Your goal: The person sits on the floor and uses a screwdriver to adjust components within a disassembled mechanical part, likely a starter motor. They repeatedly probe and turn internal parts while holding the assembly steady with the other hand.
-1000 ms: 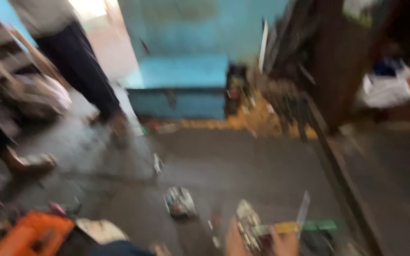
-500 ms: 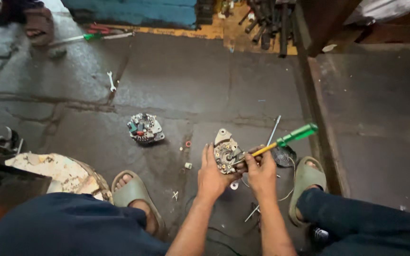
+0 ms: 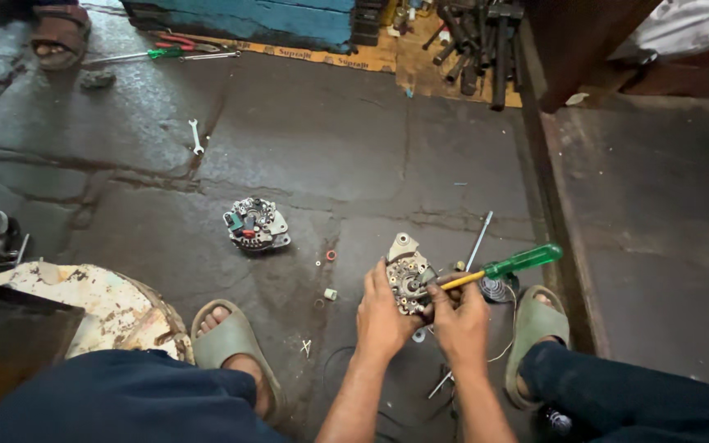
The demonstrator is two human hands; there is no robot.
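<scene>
Head view, person seated low on the concrete floor (image 3: pixel 305 139), knees apart, sandalled feet either side of the work.

Left hand (image 3: pixel 383 316): wrapped around the alternator end housing (image 3: pixel 406 275), fingers over its near rim, pressing it to the floor between the feet. Right hand (image 3: pixel 459 321): closed on the yellow shank of a green-handled screwdriver (image 3: pixel 498 268), tip laid into the housing face, handle angled up and away to the right. Both forearms run forward, close together, wrists near touching.

Handling, judged: housing is cast metal, stiff, fairly heavy, likely greasy; best gripped by its outer rim, clear of the small fittings on its face.

Also present: 1 second alternator part (image 3: pixel 256 224) well apart to the left, 1 spanner (image 3: pixel 196 135) farther off, small washers (image 3: pixel 330 255) near the work.
</scene>
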